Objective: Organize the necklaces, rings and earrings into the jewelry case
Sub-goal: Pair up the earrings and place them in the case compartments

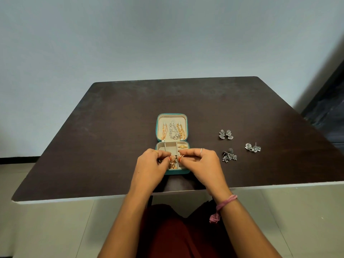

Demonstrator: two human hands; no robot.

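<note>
Over the near half of the open jewelry case (159, 146), which lay on the dark surface (111, 127) close to the person's edge, both hands worked together. The left hand (149, 164) pinched a gold earring (172, 158) between its fingertips, and the right hand (202, 161) pinched a second small gold piece (181, 156) just beside it; what that piece was could not be told, though it was probably a matching earring or a backing, held close so the two could be joined or settled as a pair. Both were held above the lower compartments, where other gold pieces (173, 166) already lay and a gold ring (182, 146) sat in the far right slot. Three necklaces (174, 130) hung side by side in the lid, presumably to keep the chains from tangling. Three groups of silver earrings (225, 134) (229, 156) (253, 147) lay well apart to the right on the surface, not yet stored, within the right hand's reach.
</note>
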